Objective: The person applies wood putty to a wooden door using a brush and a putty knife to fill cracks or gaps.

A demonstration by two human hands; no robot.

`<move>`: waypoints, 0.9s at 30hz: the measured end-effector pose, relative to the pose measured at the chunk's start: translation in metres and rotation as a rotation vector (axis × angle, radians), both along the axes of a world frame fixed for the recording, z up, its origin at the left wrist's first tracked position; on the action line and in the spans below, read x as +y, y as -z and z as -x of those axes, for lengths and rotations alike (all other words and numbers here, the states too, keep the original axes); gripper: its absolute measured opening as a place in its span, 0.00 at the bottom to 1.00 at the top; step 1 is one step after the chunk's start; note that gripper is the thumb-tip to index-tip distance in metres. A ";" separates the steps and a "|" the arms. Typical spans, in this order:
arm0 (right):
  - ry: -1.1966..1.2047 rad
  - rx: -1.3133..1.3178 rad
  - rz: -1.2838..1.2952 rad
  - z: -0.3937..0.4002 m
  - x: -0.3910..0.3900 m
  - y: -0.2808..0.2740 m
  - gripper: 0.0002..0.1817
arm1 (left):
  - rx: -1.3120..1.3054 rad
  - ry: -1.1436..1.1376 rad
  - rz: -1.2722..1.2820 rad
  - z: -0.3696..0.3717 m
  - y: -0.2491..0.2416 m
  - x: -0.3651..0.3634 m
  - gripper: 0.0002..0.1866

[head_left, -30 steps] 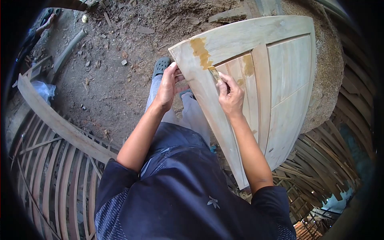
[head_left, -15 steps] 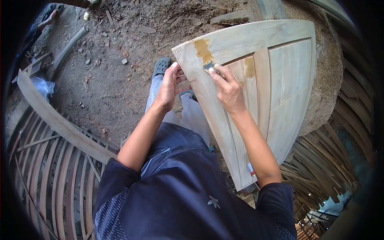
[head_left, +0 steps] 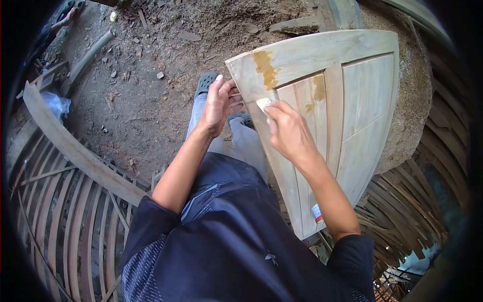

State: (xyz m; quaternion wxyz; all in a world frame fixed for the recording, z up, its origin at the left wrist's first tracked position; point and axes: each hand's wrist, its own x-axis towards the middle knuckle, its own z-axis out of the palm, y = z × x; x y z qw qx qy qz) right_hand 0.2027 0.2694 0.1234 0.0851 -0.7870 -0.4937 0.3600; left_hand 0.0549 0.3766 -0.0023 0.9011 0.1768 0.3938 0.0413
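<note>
A pale wooden door panel (head_left: 370,95) with a curved edge lies before me. Brown paste (head_left: 265,69) is smeared near its far left corner, with smaller patches on the inner slats. My right hand (head_left: 292,128) is closed on a small pale-tipped spreader (head_left: 263,103), held over the left frame piece below the smear. At the panel's left edge, my left hand (head_left: 217,108) has its fingers apart, its fingertips beside or under the edge, and it holds nothing. A small red and white can (head_left: 316,213) stands on the panel's near end, by my right forearm.
Curved wooden strips lie at the lower left behind a long curved board (head_left: 75,143). More strips (head_left: 402,201) are stacked at the right. A plastic bag (head_left: 55,104) is at the left. Another person's foot (head_left: 68,17) shows at the top left. Sawdust and wood scraps cover the ground.
My right hand has moved down and toward me with the spreader, off the brown smear. The smear reaches lower, and a small new patch shows on the slats. The view has shifted slightly.
</note>
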 end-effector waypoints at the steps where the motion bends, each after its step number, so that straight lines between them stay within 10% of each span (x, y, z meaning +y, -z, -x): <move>1: 0.002 -0.005 -0.036 -0.001 -0.009 0.002 0.16 | -0.031 -0.008 0.029 0.002 0.003 0.001 0.50; 8: -0.168 -0.187 -0.218 0.034 -0.035 0.041 0.20 | -0.033 0.001 0.038 0.001 -0.005 0.001 0.52; 14: -0.193 -0.124 0.259 0.024 0.005 -0.014 0.15 | -0.066 -0.014 0.078 0.004 -0.004 0.004 0.52; 27: -0.139 -0.116 -0.236 0.035 -0.006 0.010 0.12 | -0.064 -0.029 0.064 0.002 -0.002 -0.002 0.51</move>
